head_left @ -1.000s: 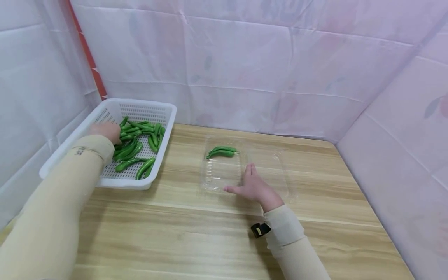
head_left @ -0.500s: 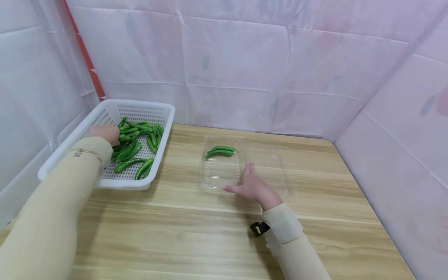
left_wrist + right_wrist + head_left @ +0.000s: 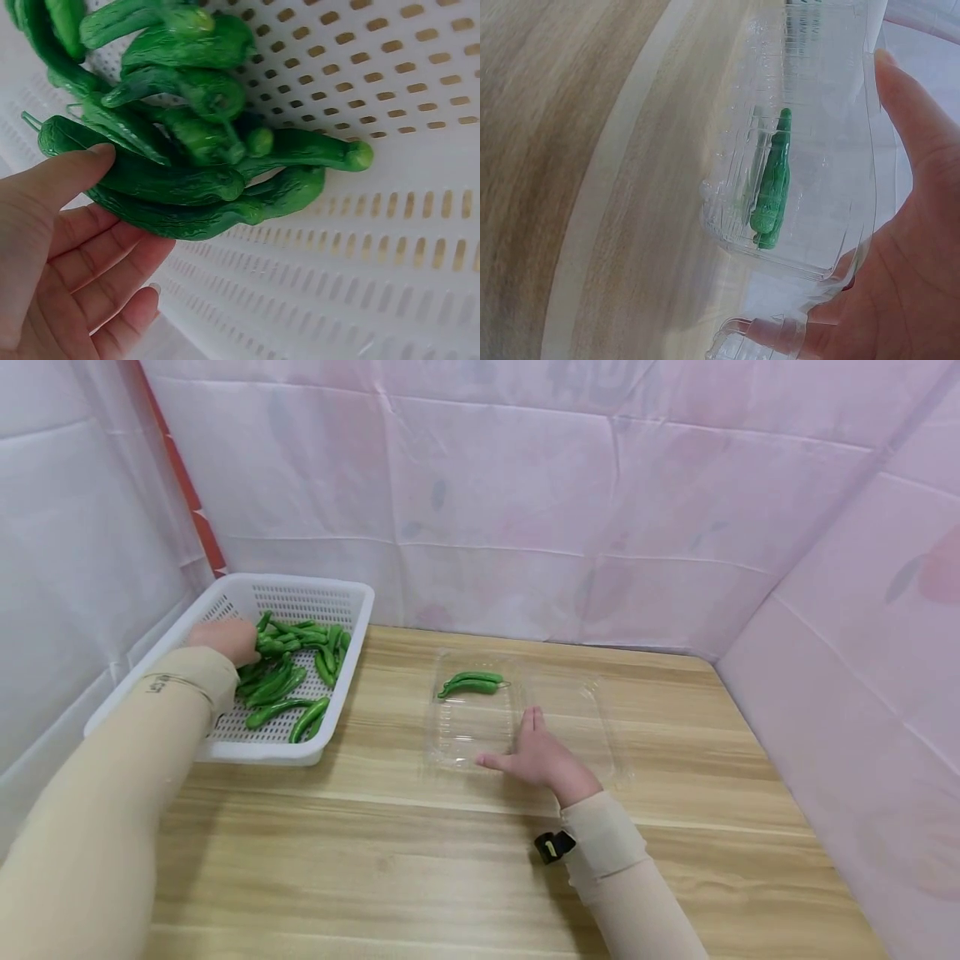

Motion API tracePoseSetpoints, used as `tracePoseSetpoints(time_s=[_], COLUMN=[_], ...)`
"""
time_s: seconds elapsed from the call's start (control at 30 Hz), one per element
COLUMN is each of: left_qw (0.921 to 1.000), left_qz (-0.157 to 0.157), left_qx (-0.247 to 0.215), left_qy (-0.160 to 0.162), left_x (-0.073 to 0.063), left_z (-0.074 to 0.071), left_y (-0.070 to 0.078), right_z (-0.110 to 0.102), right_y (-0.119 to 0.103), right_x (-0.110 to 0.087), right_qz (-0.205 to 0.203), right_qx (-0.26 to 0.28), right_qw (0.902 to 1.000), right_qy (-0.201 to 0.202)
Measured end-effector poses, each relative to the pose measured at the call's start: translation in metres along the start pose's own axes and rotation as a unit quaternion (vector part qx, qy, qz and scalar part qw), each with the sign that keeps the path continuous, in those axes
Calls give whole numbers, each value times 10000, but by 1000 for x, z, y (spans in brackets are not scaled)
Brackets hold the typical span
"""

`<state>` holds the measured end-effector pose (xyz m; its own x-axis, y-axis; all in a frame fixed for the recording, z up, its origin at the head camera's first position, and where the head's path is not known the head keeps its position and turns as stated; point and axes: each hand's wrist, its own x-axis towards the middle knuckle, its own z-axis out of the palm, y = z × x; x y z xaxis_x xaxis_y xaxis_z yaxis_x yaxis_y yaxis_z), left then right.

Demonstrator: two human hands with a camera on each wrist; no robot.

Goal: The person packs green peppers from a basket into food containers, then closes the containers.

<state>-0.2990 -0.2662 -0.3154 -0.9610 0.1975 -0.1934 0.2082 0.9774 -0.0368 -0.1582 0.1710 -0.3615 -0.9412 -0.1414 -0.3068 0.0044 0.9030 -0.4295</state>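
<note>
At the left, my left hand (image 3: pixel 225 639) reaches into a white perforated basket (image 3: pixel 300 750) that holds several green chili peppers (image 3: pixel 273 681). In the left wrist view, its thumb presses on a green chili pepper (image 3: pixel 172 184), with another right under it and the fingers curled below both. A clear plastic clamshell box (image 3: pixel 472 727) lies opened flat mid-table, its lid (image 3: pixel 585 727) to the right. Two green chili peppers (image 3: pixel 472 683) lie side by side along its far end. My right hand (image 3: pixel 543 760), thumb and straight fingers spread, touches the box at its near right corner.
The basket stands against the left wall sheet (image 3: pixel 60 568), close to the back sheet (image 3: pixel 480 510). A wooden table (image 3: pixel 375 868) spreads under everything. A black strap piece (image 3: pixel 553 847) sits at my right wrist.
The left hand has shifted only slightly within the basket, among the peppers. The right hand keeps its place at the box, and the view has drifted a little.
</note>
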Motion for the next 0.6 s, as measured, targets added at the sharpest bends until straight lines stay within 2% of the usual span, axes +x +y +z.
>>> tracePoseSetpoints(time_s=[0.27, 0.6], left_qw=[9998, 9989], left_qz=[188, 395], left_qx=[33, 150], left_qy=[110, 224], left_x=[5, 5], left_z=[-8, -29], left_y=[3, 26], right_z=[1, 1], right_y=[0, -1], right_x=[1, 3], right_qz=[-10, 41], right_qx=[6, 50], right_qw=[10000, 10000], right_qy=[-15, 10])
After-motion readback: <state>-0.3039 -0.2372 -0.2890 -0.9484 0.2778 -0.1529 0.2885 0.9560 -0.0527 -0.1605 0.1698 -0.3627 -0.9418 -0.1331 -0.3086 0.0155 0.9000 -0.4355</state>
